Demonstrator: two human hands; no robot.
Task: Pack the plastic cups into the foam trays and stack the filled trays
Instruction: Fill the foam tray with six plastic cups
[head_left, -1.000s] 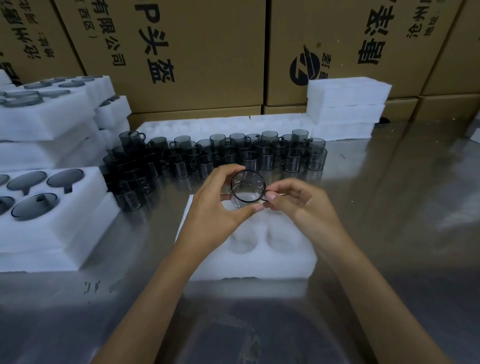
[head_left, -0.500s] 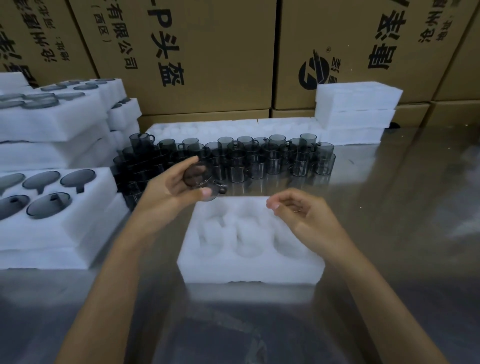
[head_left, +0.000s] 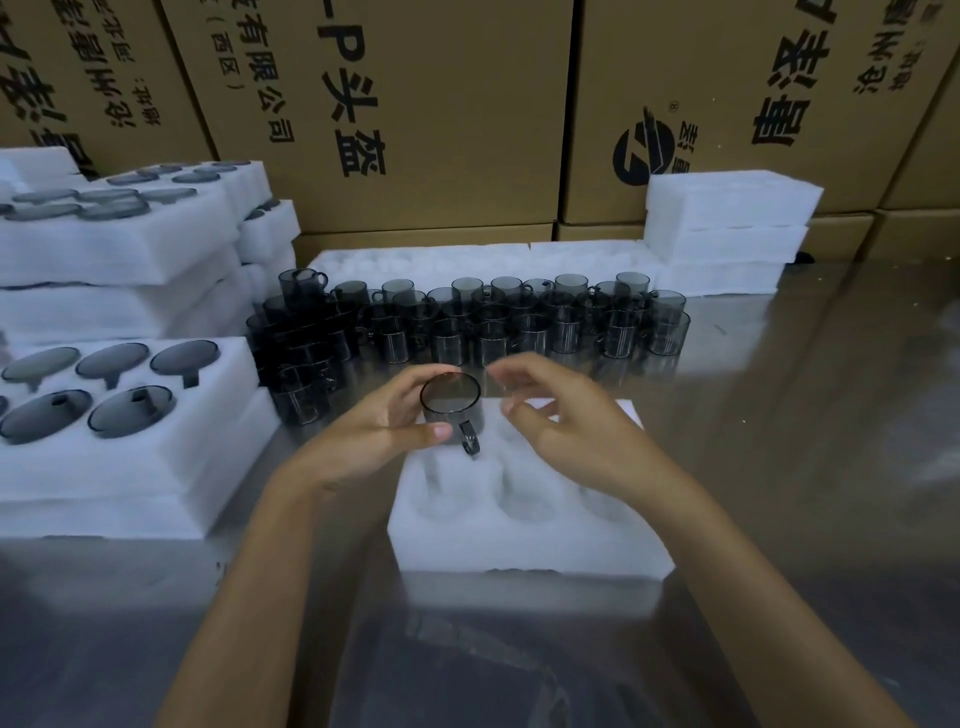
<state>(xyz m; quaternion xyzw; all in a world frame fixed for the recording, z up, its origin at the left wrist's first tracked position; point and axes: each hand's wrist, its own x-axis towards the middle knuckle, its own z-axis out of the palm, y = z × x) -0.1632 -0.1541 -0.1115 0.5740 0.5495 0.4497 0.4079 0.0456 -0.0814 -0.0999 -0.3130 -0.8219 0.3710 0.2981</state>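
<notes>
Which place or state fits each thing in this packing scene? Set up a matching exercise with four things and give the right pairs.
Things:
1. left hand
2. right hand
3. foam tray in front
4. filled tray on the left

States:
A. pockets showing no cup in them
B. open, blurred, holding nothing
C. dark round cups seated in its pockets
D. gripping a smoky cup with its handle toward the camera

Pairs: 1-D, 2-B, 3-A, 4-C
</notes>
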